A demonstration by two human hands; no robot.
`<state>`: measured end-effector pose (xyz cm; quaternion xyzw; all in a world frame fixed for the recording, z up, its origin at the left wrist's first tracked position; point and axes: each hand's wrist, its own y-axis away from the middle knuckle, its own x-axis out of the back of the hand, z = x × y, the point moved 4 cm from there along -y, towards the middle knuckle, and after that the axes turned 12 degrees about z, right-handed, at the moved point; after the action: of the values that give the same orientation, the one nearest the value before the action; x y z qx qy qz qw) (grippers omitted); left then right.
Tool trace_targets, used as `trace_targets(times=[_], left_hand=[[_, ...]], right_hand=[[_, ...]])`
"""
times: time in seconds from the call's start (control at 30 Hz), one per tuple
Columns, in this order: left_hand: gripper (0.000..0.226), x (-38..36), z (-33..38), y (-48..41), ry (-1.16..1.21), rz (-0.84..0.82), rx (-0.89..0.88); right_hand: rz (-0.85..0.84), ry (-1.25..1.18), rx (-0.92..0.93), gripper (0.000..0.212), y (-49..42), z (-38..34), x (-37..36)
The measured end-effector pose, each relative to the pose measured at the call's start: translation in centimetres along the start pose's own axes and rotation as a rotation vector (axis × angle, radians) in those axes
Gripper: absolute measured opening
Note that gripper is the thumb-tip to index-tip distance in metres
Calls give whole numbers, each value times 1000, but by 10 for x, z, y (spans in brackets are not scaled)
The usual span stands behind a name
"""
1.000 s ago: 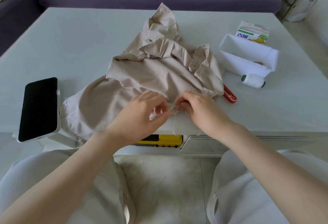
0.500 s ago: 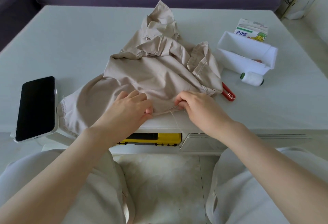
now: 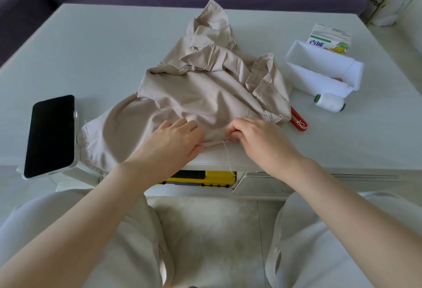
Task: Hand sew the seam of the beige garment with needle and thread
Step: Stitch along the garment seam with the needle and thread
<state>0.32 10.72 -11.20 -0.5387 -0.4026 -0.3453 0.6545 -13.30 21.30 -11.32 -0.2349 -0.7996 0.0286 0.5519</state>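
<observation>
A crumpled beige garment [image 3: 201, 91] lies on the pale table [image 3: 102, 59], its near edge at the table's front. My left hand [image 3: 173, 143] lies on that edge, thumb and fingers pinching the fabric. My right hand [image 3: 260, 141] pinches a thin needle [image 3: 226, 138] at the same seam, a little to the right. A pale thread [image 3: 228, 157] hangs from the needle down over the table's front edge. The seam between my hands is stretched taut.
A black phone [image 3: 51, 135] lies at the left front. At the right stand a white tray [image 3: 324, 68], a juice carton [image 3: 328, 39] and a white thread spool [image 3: 330, 102]. A red tool [image 3: 299, 119] pokes from under the garment. A yellow object [image 3: 205, 178] sits under the tabletop.
My left hand moved from beside the needle down onto the garment's edge and pinched it. My right hand stayed at the seam with the needle. The seam is now pulled flatter.
</observation>
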Motion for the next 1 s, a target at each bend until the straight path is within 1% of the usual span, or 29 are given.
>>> trace_targets(times=[0.1,0.2,0.27,0.37,0.5,0.63,0.7,0.8,1.0], left_hand=[[19,2,0,-2,41,6,39],[14,2,0,-3,124,-19,40],[13,1,1,-3,124,-26,3],[9,-3,-2,-2,119,-29,16],[21,-5,-1,-2,124,-27,35],[4,-5,-1,-2,114,-6,11],[9,-6,1,-3,85,27,-22],[23,-2,3,-6,72,78,-8],[24,-3,4,-10,46,94,40]], right_hand=[[1,12,21,21,0,-1,0],[-4,33,37,26,0,-2,0],[0,31,40,26,0,-3,1],[-1,21,41,21,0,-3,2],[-1,25,40,20,1,-3,2],[3,38,51,21,1,-2,1],[1,45,52,24,1,-3,1],[0,42,52,27,1,-4,2],[8,35,70,29,1,-6,0]])
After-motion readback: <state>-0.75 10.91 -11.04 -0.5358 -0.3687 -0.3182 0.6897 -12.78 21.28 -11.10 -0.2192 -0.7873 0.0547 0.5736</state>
